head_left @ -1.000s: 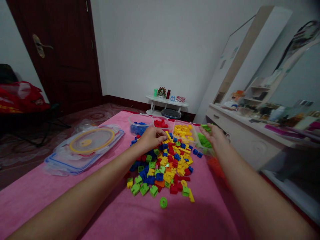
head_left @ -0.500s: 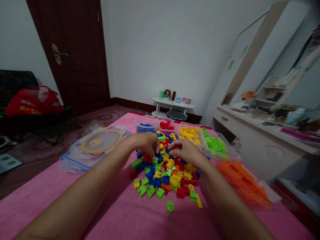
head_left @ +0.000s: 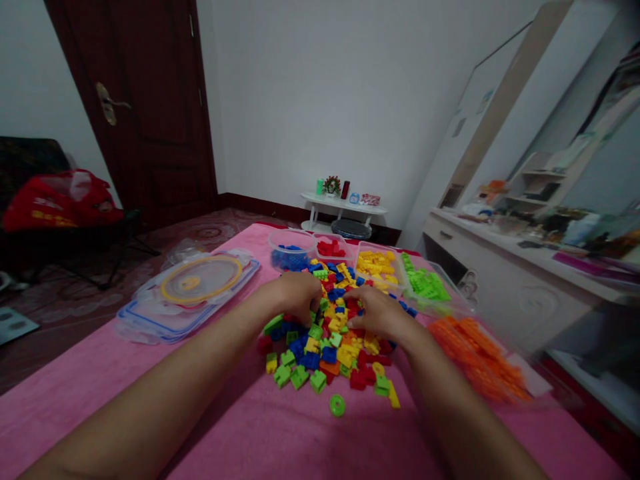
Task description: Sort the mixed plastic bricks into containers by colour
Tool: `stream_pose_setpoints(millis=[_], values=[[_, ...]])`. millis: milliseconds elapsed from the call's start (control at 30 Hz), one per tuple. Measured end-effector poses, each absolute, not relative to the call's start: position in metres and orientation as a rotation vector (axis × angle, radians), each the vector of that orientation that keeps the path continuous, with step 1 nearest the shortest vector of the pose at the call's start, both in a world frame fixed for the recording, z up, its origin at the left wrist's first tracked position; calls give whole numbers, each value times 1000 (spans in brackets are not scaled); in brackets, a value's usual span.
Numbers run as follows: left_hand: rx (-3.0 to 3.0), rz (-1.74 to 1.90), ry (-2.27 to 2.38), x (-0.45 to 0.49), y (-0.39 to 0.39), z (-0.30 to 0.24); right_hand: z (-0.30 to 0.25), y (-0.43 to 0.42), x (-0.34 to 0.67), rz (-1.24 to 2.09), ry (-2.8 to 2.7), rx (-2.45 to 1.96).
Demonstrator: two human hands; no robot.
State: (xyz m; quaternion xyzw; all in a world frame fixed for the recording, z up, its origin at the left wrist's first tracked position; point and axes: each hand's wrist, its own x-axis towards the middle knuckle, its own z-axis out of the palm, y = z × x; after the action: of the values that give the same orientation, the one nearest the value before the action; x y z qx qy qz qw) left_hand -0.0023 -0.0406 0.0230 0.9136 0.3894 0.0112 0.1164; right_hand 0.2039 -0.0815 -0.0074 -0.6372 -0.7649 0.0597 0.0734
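Observation:
A heap of small plastic bricks (head_left: 333, 340) in red, blue, yellow, green and orange lies on the pink cloth (head_left: 225, 427). My left hand (head_left: 296, 297) rests on the heap's left side with fingers curled down into the bricks. My right hand (head_left: 376, 312) lies on the heap's right side, fingers bent down among the pieces. What either hand grips is hidden. A green round piece (head_left: 337, 405) lies apart at the front.
Behind the heap stand clear tubs: blue bricks (head_left: 289, 253), red bricks (head_left: 330, 249), yellow bricks (head_left: 377, 264), green bricks (head_left: 425, 283). An orange-brick tub (head_left: 480, 360) sits at the right. Stacked clear lids (head_left: 187, 290) lie at the left. A dresser (head_left: 505, 280) stands beyond the right edge.
My right hand came back from the green tub to the heap and sank lower onto it. My left hand stayed on the heap, dropping slightly toward me.

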Motion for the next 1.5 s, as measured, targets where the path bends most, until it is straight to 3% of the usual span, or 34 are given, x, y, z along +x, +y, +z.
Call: stream_pose_setpoints(millis=[167,333,500,700,967,1200,1500], values=[[2465,393,1112,-7,-23,19,4,-84,197,-76,-2165,-1989],[1701,714,1045,0,-13,12,14,-96,181,161,-2363,-1946],[1189,765,969,1,-12,12,3,-96,173,69,-2404,-2035],[1238,860,985,2,-8,7,6,-102,163,-245,-2239,-1862],[1140,1093,857,-10,1,18,-21,-139,91,-104,-2647,-946],[1143,1111,857,-10,0,18,-37,-131,83,-288,-2647,-1094],[1241,1078,985,-10,-2,16,-28,-95,150,-356,-2431,-1374]])
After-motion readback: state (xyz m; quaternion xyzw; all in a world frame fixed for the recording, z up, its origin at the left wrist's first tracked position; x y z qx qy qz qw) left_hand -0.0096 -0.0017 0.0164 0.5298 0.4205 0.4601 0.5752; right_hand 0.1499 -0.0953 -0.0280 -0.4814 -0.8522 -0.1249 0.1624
